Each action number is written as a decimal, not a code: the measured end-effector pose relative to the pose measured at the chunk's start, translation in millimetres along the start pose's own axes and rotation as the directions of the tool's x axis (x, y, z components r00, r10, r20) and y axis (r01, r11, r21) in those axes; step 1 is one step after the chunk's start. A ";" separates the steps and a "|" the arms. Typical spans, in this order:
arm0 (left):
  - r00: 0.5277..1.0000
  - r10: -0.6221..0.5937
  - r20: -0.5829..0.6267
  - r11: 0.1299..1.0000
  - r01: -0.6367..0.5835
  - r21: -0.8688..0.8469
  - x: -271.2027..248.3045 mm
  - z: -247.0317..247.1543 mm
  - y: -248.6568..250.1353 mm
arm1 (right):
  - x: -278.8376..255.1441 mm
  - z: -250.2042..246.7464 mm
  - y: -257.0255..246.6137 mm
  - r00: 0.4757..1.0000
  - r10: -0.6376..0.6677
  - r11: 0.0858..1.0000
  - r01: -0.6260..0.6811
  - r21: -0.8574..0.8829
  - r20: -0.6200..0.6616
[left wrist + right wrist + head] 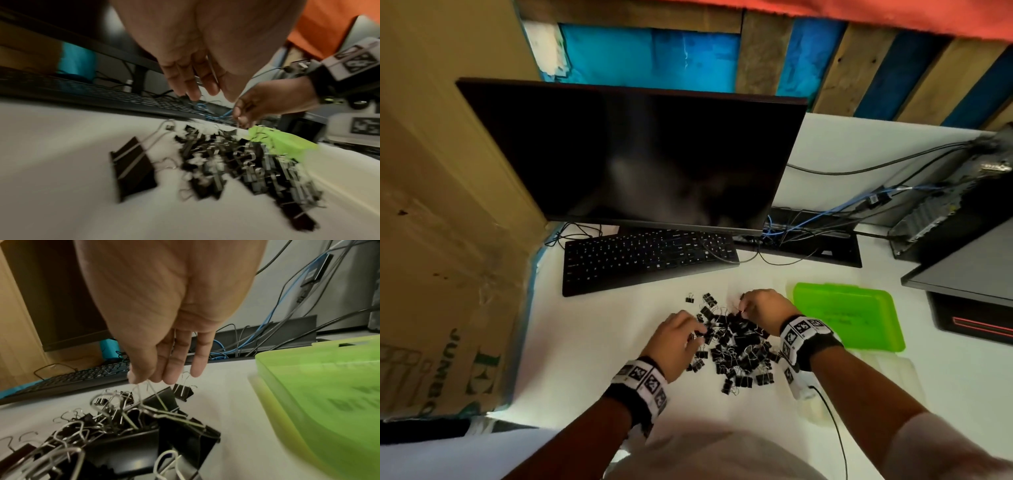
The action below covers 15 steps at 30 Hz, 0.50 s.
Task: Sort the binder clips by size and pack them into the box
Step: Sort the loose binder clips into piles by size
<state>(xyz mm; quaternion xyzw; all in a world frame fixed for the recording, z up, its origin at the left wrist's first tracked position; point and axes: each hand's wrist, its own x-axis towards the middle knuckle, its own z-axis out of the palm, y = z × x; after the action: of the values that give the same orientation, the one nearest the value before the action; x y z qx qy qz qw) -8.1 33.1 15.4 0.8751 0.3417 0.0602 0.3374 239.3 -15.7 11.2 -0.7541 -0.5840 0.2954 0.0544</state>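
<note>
I see a heap of black binder clips (736, 346) with silver wire handles on the white bench (592, 342), in mixed sizes: some broad, many small, their handles tangled together. The heap lies at the middle of the head view, with a few small strays at its 11 o'clock edge. In the left wrist view one large clip (133, 168) lies apart at the heap's 9 o'clock side.

My right hand (765, 306) is at the heap's 1 o'clock edge, thumb and fingertips pinching the wire handle of a big clip (160, 400) that still touches the pile. My left hand (676, 342) rests at the heap's 9 o'clock edge, its fingers straight and loosely spread, pointing down into the clips; I cannot tell whether it holds one.

A translucent green box (849, 317) sits just beside the heap at 3 o'clock, its lid closed; the contents cannot be made out.

A black keyboard (647, 262) and dark monitor (633, 154) stand at 12 o'clock.
</note>
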 end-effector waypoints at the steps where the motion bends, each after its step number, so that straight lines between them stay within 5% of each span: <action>1: 0.998 0.032 0.052 0.999 -0.031 -0.021 6.8 5.1 11.7 | -1.5 -1.6 2.7 1.000 0.006 1.000 -0.007 0.025 0.010; 7: 0.980 0.023 0.199 0.999 -0.032 0.043 42.8 40.0 54.3 | -18.1 -14.9 17.7 0.993 -0.002 0.964 0.033 0.265 -0.114; 11: 0.970 0.008 0.242 0.978 -0.058 0.199 54.7 53.5 57.1 | -26.1 -18.9 26.4 0.967 0.129 0.904 -0.024 0.428 -0.219; 15: 0.978 0.026 0.206 0.981 -0.064 0.182 57.4 57.3 55.2 | -29.9 -19.4 30.6 0.947 0.235 0.829 -0.078 0.553 -0.220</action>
<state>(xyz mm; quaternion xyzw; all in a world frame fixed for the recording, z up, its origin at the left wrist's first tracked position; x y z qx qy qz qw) 85.5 8.5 -0.7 0.9121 0.2898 -0.0540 0.2849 270.8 -47.4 25.5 -0.7881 -0.3996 0.3413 0.3204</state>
